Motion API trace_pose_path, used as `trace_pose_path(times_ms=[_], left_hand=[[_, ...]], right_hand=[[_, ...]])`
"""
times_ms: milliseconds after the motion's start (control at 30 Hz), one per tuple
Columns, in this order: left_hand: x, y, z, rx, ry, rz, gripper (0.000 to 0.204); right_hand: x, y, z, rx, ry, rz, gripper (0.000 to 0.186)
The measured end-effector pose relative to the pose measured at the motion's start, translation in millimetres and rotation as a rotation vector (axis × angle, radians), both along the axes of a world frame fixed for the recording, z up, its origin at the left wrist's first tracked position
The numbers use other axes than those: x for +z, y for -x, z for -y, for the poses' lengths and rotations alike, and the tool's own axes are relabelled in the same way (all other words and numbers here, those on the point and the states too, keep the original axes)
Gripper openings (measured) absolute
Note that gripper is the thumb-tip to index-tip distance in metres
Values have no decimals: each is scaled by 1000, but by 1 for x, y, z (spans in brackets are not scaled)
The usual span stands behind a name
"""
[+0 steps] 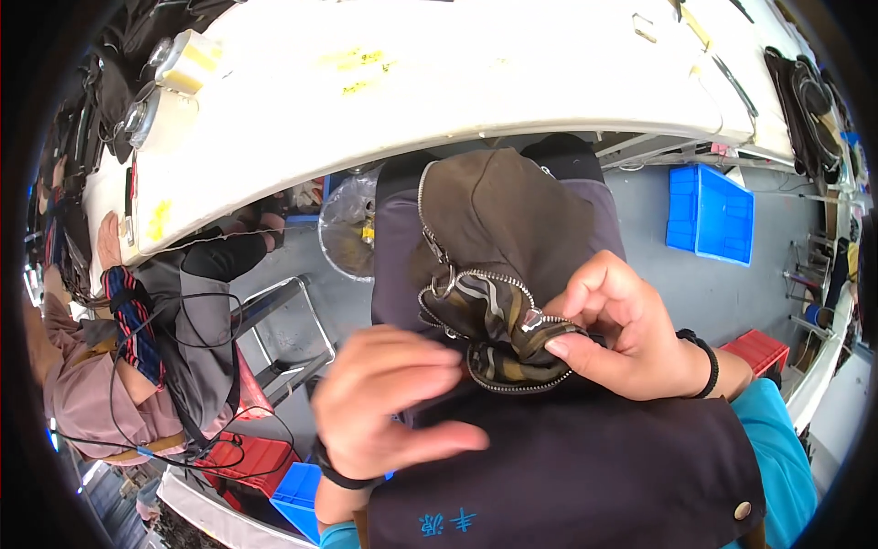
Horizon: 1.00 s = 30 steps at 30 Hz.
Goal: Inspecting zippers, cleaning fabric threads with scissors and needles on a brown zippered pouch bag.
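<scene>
A dark olive bag (498, 210) with metal zippers lies on my lap, over a dark apron (567, 457). Its zippered opening shows a striped camouflage lining (494, 311). My right hand (613, 329) pinches the zippered edge at the right, thumb on top. My left hand (389, 403), blurred, is at the lower left of the bag, fingers and thumb apart, holding nothing.
A white table (457, 82) spans the top. A blue crate (709, 212) is at right, red crates (247, 467) lower left, a clear plastic-lined bin (343, 238) under the table. A seated co-worker (101, 393) is at left beside cables and a metal stool (293, 320).
</scene>
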<state>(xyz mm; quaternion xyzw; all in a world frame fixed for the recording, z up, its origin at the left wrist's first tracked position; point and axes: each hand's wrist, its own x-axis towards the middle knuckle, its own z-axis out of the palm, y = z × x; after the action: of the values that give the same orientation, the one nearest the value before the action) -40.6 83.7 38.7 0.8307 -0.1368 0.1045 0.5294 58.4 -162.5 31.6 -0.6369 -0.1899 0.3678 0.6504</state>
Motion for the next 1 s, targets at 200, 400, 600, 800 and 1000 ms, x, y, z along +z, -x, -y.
trace_pose_path(times_ms=[200,400,600,800,1000], left_hand=[[-7,-17,67,107,-134,-41,65],[-7,-23,45,48,818,-692,39],[-6,-17,40,-48,1231,-830,46],[-32,4,37,-189,1480,-788,54],[-42,10,49,-276,1701,-682,73]], right_hand=[[6,8,4,-85,-296,-274,21],[6,-10,18,-31,-235,88,37],[3,-7,9,-73,-56,590,56],[8,0,12,-87,-24,750,64],[5,11,11,-247,-67,741,67]])
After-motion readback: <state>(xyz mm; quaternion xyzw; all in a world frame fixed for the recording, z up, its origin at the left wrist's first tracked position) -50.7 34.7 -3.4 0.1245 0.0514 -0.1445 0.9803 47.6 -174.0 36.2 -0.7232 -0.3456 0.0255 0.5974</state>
